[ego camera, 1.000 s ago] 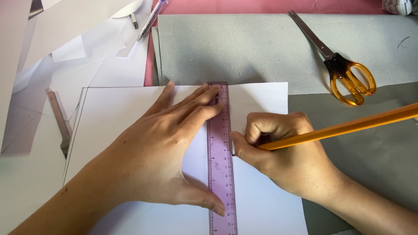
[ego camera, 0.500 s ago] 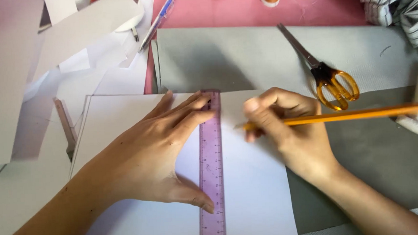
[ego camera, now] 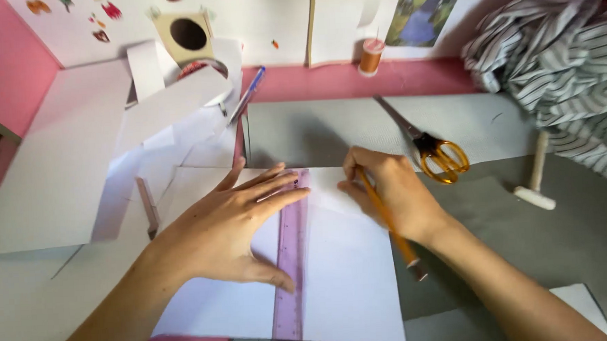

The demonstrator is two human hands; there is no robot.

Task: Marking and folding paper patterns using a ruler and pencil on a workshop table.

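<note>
Left hand (ego camera: 228, 232) lies spread flat, pinning my purple ruler (ego camera: 290, 260) on the white paper (ego camera: 349, 271) at the frame's lower centre. Right hand (ego camera: 390, 190) pinches a pencil (ego camera: 387, 221) at the ruler's top end. Thin and slippery, I judge; press mid-length.

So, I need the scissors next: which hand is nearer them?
Right. The right hand holds a pencil just left of the scissors; the left hand presses the ruler, farther away.
</note>
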